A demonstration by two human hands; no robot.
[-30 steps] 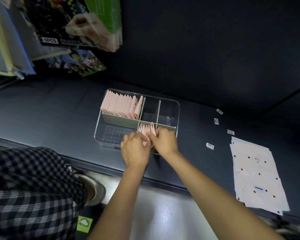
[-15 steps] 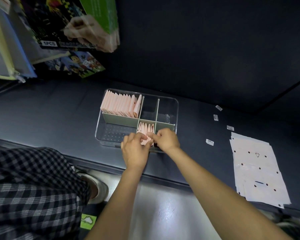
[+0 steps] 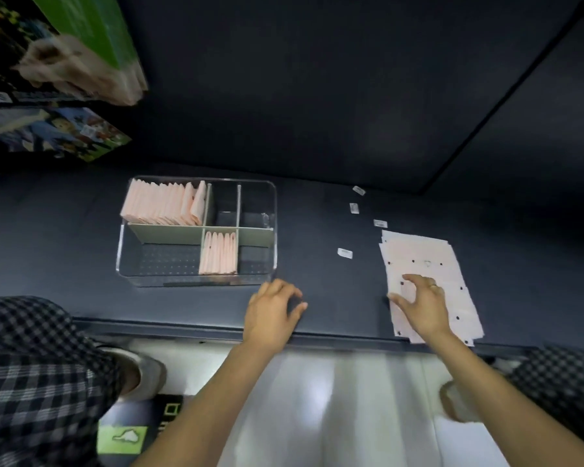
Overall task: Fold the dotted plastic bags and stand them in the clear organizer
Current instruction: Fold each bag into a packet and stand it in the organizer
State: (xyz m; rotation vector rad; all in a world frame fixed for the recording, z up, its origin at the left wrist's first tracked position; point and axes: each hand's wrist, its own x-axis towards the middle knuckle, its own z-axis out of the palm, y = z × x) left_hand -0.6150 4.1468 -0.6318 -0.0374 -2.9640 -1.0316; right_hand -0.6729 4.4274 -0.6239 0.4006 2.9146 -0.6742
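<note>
Our right hand [image 3: 422, 303] sits spread, fingers loose, on the flat dotted bags [image 3: 429, 281] at 3 o'clock of the clear organizer [image 3: 196, 279], left hand [image 3: 272, 310] relaxed, holding nothing — risk: thin stacked sheets cling, we lift two.

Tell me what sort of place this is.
Probably a packing or craft work surface: a dark table holds a clear organizer of folded pink bags, a stack of flat dotted bags, and loose stickers.

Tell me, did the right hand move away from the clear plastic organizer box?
Yes. The right hand left the clear plastic organizer box and went rightward; it now rests on the stack of flat dotted plastic bags.
</note>
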